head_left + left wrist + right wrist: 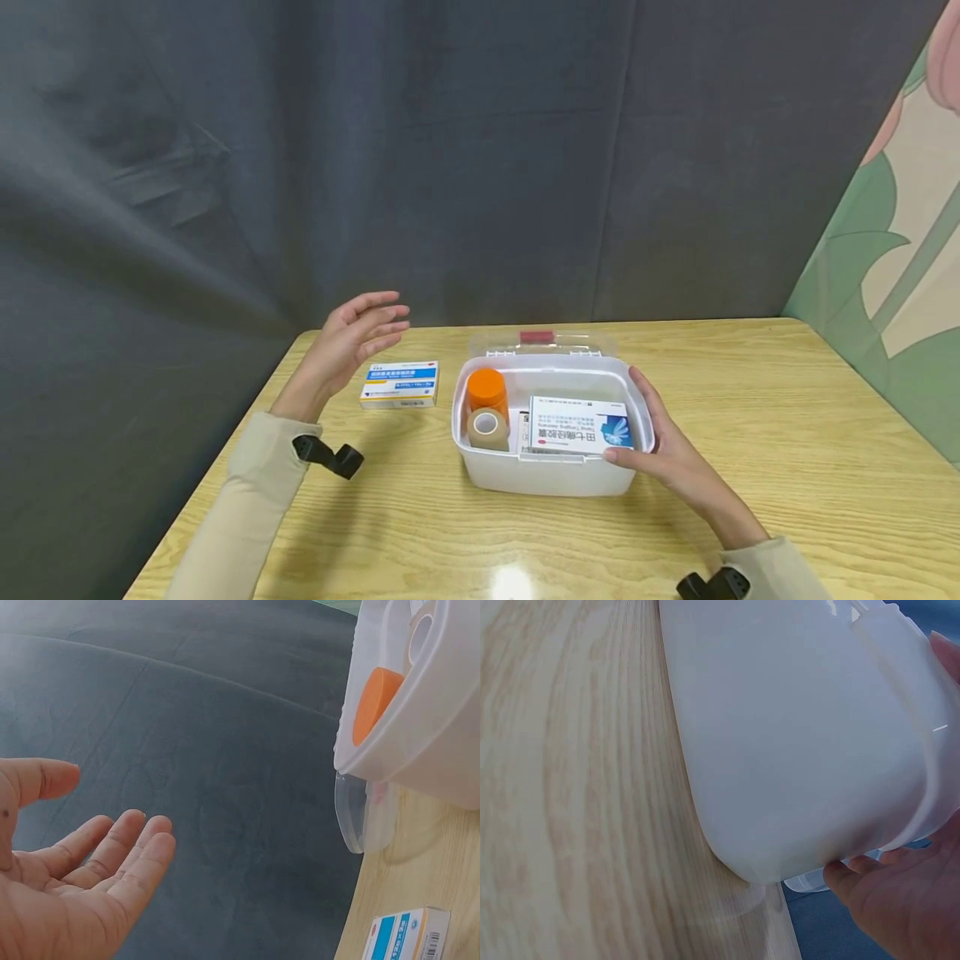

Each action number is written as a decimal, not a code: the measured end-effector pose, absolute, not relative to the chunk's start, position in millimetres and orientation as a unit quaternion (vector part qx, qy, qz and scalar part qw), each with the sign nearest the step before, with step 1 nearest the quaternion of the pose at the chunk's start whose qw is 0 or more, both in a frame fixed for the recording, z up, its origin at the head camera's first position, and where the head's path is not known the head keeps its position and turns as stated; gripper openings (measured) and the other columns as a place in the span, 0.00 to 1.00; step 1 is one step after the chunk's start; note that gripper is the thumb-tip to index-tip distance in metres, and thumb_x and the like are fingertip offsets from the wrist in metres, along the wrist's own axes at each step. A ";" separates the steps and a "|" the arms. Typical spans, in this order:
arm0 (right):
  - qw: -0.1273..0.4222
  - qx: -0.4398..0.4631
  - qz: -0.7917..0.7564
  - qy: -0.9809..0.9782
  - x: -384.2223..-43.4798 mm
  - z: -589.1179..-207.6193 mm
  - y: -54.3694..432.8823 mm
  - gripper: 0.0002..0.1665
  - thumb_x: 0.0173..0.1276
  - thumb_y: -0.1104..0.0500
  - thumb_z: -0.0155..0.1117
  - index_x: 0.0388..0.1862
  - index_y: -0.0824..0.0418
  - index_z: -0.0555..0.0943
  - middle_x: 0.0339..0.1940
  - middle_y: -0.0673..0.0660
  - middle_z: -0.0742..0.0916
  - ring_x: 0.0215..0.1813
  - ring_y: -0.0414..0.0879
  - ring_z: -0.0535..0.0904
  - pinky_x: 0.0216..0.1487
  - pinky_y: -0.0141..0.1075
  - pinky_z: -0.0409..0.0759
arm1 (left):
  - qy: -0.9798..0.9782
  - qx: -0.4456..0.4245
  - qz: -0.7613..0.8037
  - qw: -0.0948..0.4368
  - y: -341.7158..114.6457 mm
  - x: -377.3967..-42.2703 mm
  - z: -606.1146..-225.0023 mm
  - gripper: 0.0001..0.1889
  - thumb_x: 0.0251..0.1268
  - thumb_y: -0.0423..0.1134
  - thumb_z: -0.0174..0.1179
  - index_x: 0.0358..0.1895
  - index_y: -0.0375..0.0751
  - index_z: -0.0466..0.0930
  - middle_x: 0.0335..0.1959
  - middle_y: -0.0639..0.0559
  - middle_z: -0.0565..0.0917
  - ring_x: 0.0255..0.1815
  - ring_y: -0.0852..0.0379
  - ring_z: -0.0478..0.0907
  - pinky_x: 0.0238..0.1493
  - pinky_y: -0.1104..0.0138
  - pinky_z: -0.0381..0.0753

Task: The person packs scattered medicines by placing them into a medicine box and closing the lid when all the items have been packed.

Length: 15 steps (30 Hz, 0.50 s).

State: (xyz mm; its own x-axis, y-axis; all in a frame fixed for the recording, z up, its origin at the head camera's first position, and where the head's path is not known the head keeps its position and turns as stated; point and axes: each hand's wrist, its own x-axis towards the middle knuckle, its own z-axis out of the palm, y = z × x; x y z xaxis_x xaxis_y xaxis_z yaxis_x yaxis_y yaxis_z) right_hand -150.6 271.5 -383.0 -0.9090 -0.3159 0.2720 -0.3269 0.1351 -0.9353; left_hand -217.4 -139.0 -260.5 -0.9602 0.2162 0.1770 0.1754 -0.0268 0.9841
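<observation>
My left hand is raised in the air over the table's left side, fingers loosely extended and holding nothing. Below and to its right lies a blue-and-white medicine box. With my right hand I grip the right end of a white plastic storage box, thumb over the front rim and fingers along the side. Inside it, an orange-capped bottle stands behind a tan roll of tape. A white medicine box with a blue picture lies at the right in there, partly covering another white carton.
The storage box's clear lid with a red latch hangs open behind it. A wooden table carries everything. Dark cloth hangs along the back and left, and a wall with painted flowers stands at the right.
</observation>
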 end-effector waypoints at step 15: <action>0.004 0.211 0.622 -0.754 -150.4 -382.4 269.4 0.64 0.58 0.69 0.69 0.80 0.50 0.37 0.71 0.69 0.60 0.62 0.54 0.65 0.52 0.31 0.75 | 0.720 0.135 0.680 -0.023 -156.7 -219.8 -276.8 0.17 0.69 0.31 0.58 0.59 0.43 0.75 0.53 0.49 0.77 0.55 0.47 0.76 0.57 0.56 0.77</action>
State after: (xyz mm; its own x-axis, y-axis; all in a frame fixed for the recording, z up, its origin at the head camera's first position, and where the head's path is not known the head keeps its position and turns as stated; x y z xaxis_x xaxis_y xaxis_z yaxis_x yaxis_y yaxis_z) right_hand -150.4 269.4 -382.4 -0.9105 -0.3143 0.2686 -0.3232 0.1360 -0.9365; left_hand -219.8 -156.7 -276.8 -0.9624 0.1640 0.2166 0.2256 0.0380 0.9735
